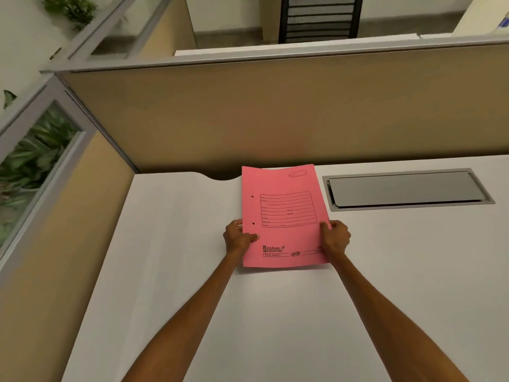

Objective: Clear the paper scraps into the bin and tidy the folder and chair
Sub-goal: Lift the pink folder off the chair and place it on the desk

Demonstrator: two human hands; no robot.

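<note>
— Folder (283, 216) location, head view?

— Pink folder, closed, printed cover up, on the white desk (170, 257) near its far edge. Its far end reaches the notch in the desk's back edge, under the tan partition (275, 111). Whether it lies fully flat or is lifted slightly, I cannot tell.

— Hands?

— Left hand (239, 238) grips the folder's left edge near the lower punch hole, thumb on top, fingers curled under. Right hand (334, 237) grips the right edge at the same level, fingertips pinching the card. Both forearms are bare and extended.

— Surroundings?

— Grey cable hatch (407, 188), lid shut, set into the desk just beside the folder on the right, not touching it. Black slatted chair back (319, 19) beyond the partition, well apart. Green plants (35, 155) behind the glazed panel on the left.

— Markings?

— Form box with ruled lines, the word "Krishna" near the lower edge; smaller print too blurred to read.
</note>
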